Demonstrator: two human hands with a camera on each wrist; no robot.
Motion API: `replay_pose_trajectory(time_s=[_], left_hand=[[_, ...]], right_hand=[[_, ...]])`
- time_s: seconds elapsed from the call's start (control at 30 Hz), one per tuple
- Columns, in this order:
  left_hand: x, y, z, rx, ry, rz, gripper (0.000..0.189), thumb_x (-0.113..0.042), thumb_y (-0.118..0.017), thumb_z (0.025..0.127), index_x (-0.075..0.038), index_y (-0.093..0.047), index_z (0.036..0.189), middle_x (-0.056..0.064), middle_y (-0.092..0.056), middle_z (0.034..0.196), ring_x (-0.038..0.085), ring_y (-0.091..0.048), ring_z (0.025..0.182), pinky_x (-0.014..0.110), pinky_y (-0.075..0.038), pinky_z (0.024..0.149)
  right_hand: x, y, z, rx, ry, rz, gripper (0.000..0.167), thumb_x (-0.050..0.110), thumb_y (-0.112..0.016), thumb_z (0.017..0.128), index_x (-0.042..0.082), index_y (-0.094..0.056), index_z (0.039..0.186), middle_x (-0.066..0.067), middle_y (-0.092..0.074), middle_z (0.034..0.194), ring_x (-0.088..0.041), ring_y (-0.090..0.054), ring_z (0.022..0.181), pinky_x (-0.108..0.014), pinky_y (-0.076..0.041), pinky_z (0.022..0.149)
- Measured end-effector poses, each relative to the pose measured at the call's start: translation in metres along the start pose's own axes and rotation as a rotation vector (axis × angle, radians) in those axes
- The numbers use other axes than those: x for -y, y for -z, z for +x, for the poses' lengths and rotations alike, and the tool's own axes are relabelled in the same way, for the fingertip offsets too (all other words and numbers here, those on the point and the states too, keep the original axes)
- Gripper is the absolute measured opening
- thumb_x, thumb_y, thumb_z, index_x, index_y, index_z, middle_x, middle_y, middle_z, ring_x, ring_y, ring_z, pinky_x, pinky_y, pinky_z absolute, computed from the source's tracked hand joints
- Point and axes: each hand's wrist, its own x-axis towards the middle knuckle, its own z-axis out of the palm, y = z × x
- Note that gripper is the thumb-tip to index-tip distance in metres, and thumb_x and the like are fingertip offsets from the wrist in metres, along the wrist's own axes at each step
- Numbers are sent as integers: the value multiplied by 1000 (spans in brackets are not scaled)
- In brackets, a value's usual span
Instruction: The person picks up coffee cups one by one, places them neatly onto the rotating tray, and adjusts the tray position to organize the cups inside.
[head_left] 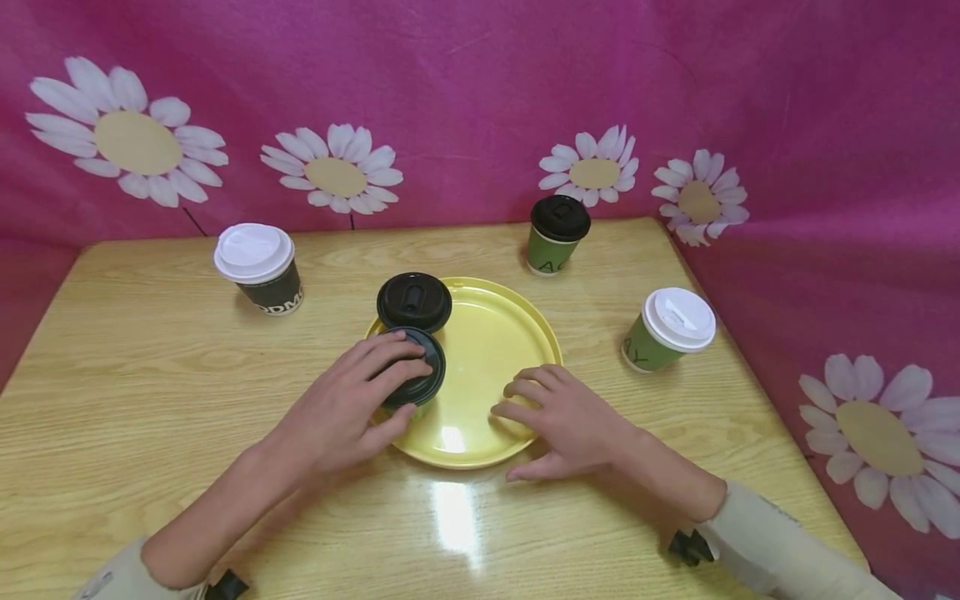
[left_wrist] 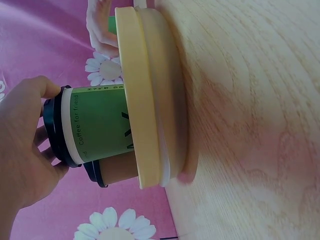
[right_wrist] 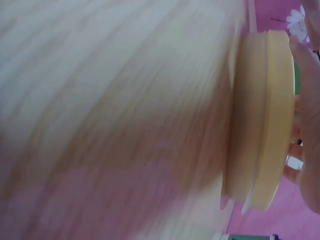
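Observation:
My left hand grips the black lid of a green paper coffee cup, fingers over the top and thumb at the side. The cup stands upright at the left of a round yellow tray. Right behind it is a brown cup with a black lid, partly hidden in the left wrist view. At the tray's right rim, my right hand holds nothing, its fingers loosely bent over the edge and the thumb spread out in front. The right wrist view shows those fingers by the tray's side.
A dark cup with a white lid stands at the back left. Another green cup with a black lid is at the back right, and a green cup with a white lid stands right of the tray. A flowered pink cloth hangs behind the table.

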Motion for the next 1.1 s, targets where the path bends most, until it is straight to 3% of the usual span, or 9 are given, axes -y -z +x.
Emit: replay_pose_trajectory(time_s=[0.43, 0.77, 1.1], left_hand=[[1, -1, 0, -6, -7, -7, 35, -23, -64, 91, -8, -65, 123, 9, -55, 135, 31, -40, 137, 42, -30, 115], [2, 0, 1, -3, -12, -1, 36, -23, -62, 91, -8, -64, 123, 9, -55, 135, 31, -40, 137, 41, -29, 116], [2, 0, 1, -19, -22, -16, 35, -22, -62, 90, -8, -64, 122, 9, -55, 134, 31, -41, 136, 41, -29, 116]], right_hand=[[-31, 8, -10, -2, -44, -3, 83, 77, -72, 68, 18, -63, 126, -10, -57, 127, -32, -46, 125, -46, -33, 110], [-47, 6, -13, 11, -33, -34, 84, 80, -66, 71, 17, -63, 126, -11, -59, 126, -33, -47, 124, -46, -38, 108], [-55, -3, -9, 40, 33, -32, 81, 81, -60, 76, 15, -62, 123, -10, -58, 122, -32, -48, 120, -44, -35, 109]])
